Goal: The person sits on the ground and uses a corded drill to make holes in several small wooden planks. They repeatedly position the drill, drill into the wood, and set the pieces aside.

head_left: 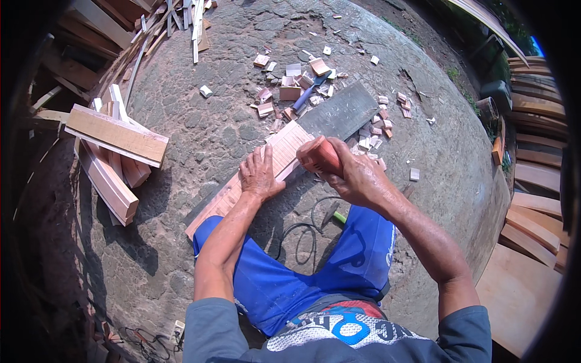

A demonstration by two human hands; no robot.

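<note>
My left hand (258, 175) lies with fingers apart on a pale wooden board (212, 202) marked with close crosswise lines, which rests on a long, dark grey plank (346, 109). My right hand (357, 172) is closed round a reddish wooden tool (318, 154), held beside the board's upper end; whatever is below it is hidden. A tool with a blue handle (302, 100) lies among small wood offcuts (290, 92) beyond the board. Between my blue-clad legs, a hammer with a green handle (339, 216) and a black cord (296, 227) lie on the ground.
Cut boards (115, 134) are piled on the cracked concrete (151, 242) at the left, with more timber (91, 30) at the upper left. Rows of curved wooden pieces (535, 166) and a plywood sheet (517, 296) line the right side. A grey container (496, 91) stands at the upper right.
</note>
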